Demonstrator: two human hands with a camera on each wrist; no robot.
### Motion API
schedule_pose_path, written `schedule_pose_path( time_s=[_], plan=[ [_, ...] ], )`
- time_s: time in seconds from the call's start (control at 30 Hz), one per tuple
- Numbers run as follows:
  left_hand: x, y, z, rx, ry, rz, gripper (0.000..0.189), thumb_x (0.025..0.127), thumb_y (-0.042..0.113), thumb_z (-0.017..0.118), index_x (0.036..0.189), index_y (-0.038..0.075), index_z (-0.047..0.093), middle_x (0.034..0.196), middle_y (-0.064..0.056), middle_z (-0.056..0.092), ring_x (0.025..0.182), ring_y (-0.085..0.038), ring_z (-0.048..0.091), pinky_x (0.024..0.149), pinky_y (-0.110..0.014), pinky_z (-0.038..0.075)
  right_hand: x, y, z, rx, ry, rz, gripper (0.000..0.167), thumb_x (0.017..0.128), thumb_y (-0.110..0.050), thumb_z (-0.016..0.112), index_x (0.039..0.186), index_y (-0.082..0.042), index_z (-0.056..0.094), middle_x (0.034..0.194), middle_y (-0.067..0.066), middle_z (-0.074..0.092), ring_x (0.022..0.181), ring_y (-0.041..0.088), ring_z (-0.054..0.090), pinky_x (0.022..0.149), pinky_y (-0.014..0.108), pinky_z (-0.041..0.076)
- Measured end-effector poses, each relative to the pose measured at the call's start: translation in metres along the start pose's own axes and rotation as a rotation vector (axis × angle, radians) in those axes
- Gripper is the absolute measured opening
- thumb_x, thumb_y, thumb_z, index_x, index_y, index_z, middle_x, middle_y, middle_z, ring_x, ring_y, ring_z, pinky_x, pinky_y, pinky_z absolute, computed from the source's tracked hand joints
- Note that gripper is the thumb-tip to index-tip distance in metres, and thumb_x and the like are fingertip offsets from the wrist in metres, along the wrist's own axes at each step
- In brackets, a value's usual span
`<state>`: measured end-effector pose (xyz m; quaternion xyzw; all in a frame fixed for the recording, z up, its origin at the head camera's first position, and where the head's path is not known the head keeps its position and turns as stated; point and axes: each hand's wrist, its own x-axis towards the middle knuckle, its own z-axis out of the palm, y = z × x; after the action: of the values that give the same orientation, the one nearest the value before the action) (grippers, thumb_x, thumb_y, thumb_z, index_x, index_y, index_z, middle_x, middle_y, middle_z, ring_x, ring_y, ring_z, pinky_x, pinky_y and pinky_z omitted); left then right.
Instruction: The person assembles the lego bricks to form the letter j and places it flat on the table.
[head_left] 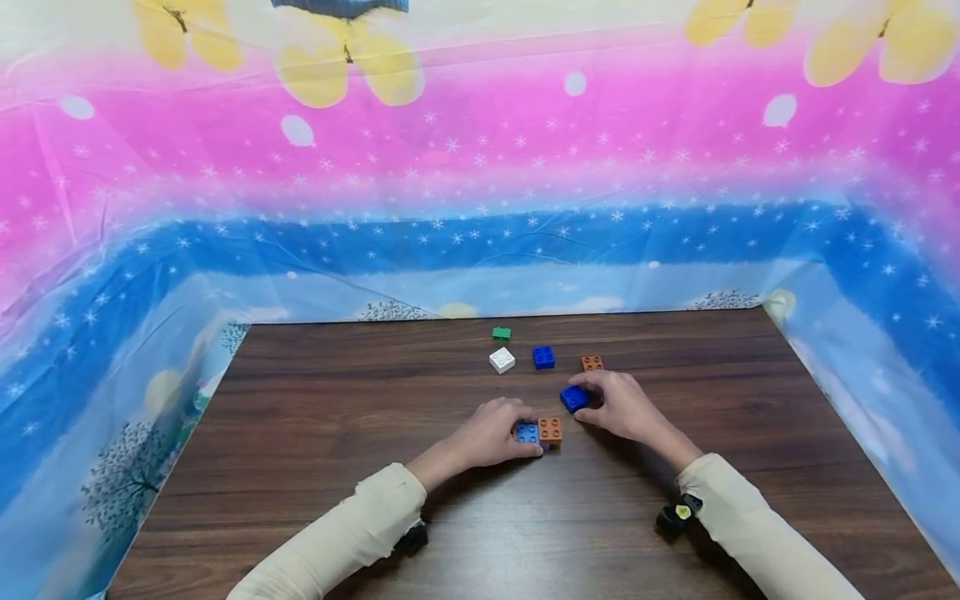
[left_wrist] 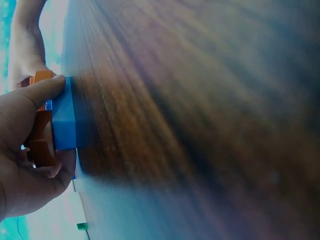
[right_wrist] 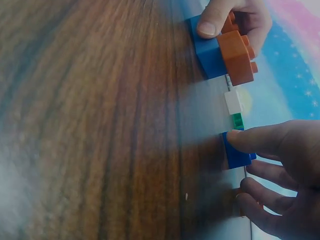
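Observation:
My left hand (head_left: pixel 491 433) grips a small built piece near the middle of the table. Its base is a light blue block (left_wrist: pixel 64 120), and an orange block (head_left: pixel 550 429) is fixed on its right end. More orange shows under the left fingers, partly hidden. Between thumb and fingers, my right hand (head_left: pixel 618 404) pinches a dark blue block (head_left: pixel 573 398), just up and to the right of that piece. In the right wrist view, the thumb lies against the side of this dark blue block (right_wrist: pixel 236 151).
Farther back on the wooden table (head_left: pixel 315 417) lie a white block (head_left: pixel 502 360), a green block (head_left: pixel 501 333), another dark blue block (head_left: pixel 543 357) and an orange block (head_left: pixel 592 363) just behind the right hand. A patterned cloth (head_left: pixel 480 242) rises behind the table and along its sides.

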<state>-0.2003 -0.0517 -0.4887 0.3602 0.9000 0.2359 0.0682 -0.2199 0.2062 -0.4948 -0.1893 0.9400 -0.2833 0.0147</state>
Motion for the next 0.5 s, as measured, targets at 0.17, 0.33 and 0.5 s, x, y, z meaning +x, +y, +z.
schedule_pose_path(
  time_s=[0.17, 0.33, 0.5],
  plan=[
    [0.0005, 0.0009, -0.0008, -0.002, -0.002, -0.003, 0.049, 0.088, 0.037, 0.081, 0.126, 0.007, 0.072, 0.105, -0.002, 0.071, 0.083, -0.008, 0.056, 0.072, -0.024, 0.045, 0.0013, 0.0026, 0.0020, -0.013, -0.008, -0.007, 0.047, 0.084, -0.015, 0.085, 0.128, -0.012, 0.070, 0.120, 0.014, 0.072, 0.110, 0.031, 0.067, 0.091, 0.051, 0.053],
    [0.0013, -0.0002, -0.0003, -0.007, -0.002, -0.006, 0.048, 0.088, 0.037, 0.081, 0.124, 0.007, 0.072, 0.105, -0.002, 0.072, 0.083, -0.008, 0.056, 0.071, -0.024, 0.045, 0.0033, 0.0042, 0.0033, -0.015, -0.020, -0.014, 0.047, 0.085, -0.013, 0.085, 0.129, -0.012, 0.069, 0.119, 0.014, 0.072, 0.110, 0.031, 0.067, 0.092, 0.052, 0.053],
    [0.0016, -0.0013, 0.0001, -0.005, -0.005, -0.005, 0.047, 0.088, 0.037, 0.082, 0.123, 0.007, 0.072, 0.104, -0.001, 0.072, 0.082, -0.008, 0.056, 0.071, -0.024, 0.045, 0.0047, 0.0056, 0.0038, -0.015, -0.023, -0.021, 0.044, 0.086, -0.013, 0.084, 0.127, -0.012, 0.070, 0.116, 0.012, 0.073, 0.108, 0.030, 0.068, 0.091, 0.051, 0.053]
  ],
)
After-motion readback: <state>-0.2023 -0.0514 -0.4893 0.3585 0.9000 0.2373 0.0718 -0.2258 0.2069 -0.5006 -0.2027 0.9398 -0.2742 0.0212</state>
